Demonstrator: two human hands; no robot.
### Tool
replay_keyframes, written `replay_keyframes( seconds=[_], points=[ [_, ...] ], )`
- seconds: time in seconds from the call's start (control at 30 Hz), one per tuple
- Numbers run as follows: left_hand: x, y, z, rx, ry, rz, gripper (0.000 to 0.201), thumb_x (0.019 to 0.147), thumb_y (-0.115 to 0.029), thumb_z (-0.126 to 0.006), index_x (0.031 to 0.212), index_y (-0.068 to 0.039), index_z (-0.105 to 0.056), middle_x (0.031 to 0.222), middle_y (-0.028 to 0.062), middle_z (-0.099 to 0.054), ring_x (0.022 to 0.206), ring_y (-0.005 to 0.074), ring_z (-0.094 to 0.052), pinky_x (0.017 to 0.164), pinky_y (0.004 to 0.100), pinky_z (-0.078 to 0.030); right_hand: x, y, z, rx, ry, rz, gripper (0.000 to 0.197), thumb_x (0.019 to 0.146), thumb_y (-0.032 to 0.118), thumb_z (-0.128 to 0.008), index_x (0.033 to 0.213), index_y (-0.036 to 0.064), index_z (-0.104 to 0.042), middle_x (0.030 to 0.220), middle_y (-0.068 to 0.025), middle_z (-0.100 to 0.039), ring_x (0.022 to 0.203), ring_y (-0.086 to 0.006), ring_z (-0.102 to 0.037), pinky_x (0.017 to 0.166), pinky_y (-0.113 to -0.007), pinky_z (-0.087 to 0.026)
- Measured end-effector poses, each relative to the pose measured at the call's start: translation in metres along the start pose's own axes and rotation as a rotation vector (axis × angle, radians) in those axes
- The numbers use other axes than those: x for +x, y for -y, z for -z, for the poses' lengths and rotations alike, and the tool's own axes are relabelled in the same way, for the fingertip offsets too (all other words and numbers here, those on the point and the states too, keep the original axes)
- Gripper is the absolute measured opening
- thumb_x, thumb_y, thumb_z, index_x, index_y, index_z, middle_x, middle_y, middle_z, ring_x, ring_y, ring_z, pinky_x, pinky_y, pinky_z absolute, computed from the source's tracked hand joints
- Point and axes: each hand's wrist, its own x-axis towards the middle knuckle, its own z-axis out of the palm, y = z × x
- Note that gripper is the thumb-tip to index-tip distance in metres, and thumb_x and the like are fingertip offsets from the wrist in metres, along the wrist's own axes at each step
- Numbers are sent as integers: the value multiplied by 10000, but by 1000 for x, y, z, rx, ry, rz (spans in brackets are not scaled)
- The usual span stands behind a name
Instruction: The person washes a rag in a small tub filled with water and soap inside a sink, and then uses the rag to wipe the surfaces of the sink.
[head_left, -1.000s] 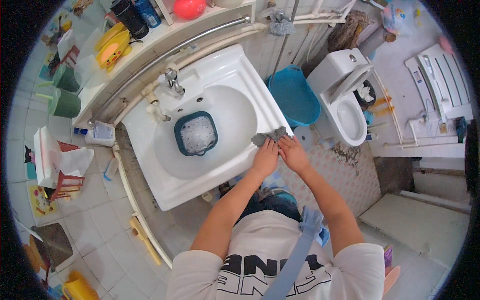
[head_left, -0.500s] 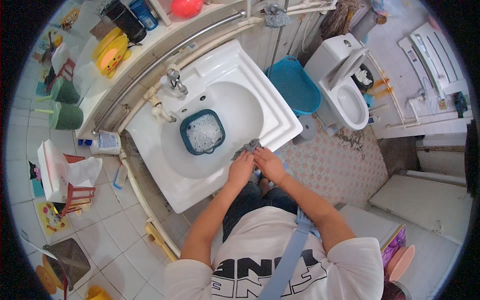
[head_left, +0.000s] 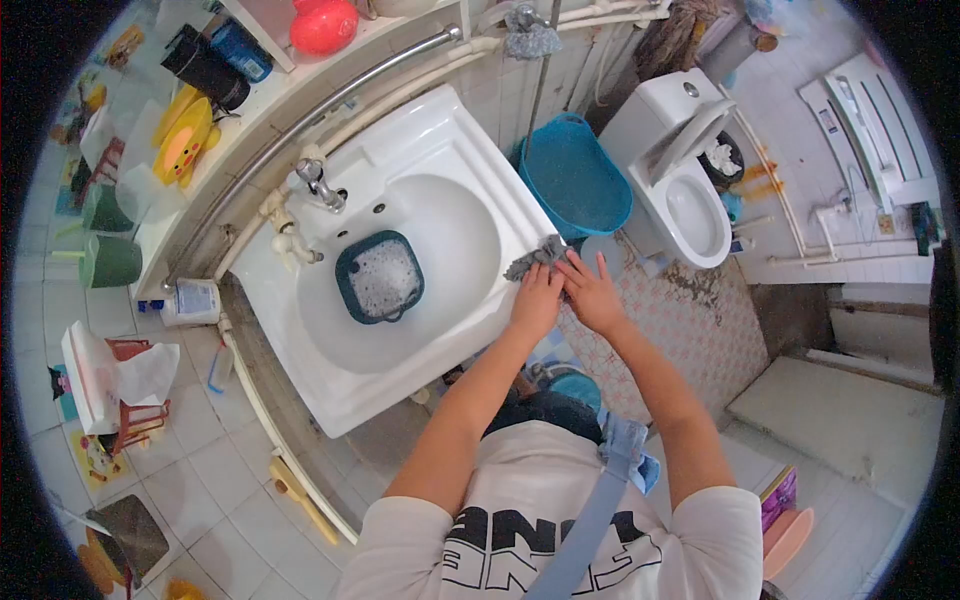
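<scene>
A crumpled grey cloth (head_left: 536, 258) lies at the right front corner of the white washbasin (head_left: 460, 130). My left hand (head_left: 540, 298) is closed on its near side, fingertips pressed into the cloth. Close beside it, my right hand (head_left: 593, 295) has its fingers stretched out and apart, with those nearest the left hand at the cloth's edge. In the basin's bowl sits a dark teal square tub (head_left: 415, 290) holding foamy water. The chrome faucet (head_left: 318, 185) stands at the basin's back left.
A blue basket (head_left: 580, 185) stands right of the basin, before a white toilet (head_left: 698, 215) with its lid raised. Along the left wall run a shelf with cups and a yellow duck-faced container (head_left: 187, 145), a chrome rail (head_left: 300, 130) and a tissue pack (head_left: 90, 375).
Both hands and the grey cloth have moved right along the basin's front edge to its corner. My right hand's fingers have spread. The view has shifted slightly.
</scene>
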Motion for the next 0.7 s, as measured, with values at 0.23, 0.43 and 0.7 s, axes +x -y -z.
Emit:
replay_keyframes(
  seconds=[0.23,0.43,0.7],
  points=[
    [-19,12,13,71,-13,124,542,741,-215,-656,1183,21,-452,1217,264,-467,1209,404,-405,1016,464,-326,20,38,-9,-32,11,-30,621,744,173,-593,1326,54,-411,1406,-112,-371,1363,-287,-241,1074,-561,-174],
    [-69,41,42,45,147,244,574,770,-228,-656,1198,59,-403,1324,278,-395,1262,400,-361,1022,435,-349,30,94,-14,-48,216,0,733,780,295,-559,1395,5,-286,1470,-175,-235,1377,-338,-173,1110,-513,-104],
    [-52,65,28,-58,125,234,831,816,-338,-613,1391,73,-176,1433,263,-245,1345,368,-240,1096,428,-233,79,66,-2,-122,495,27,1315,475,617,-777,1464,95,-84,1515,-194,17,1396,-375,-22,1116,-493,-64]
  ],
)
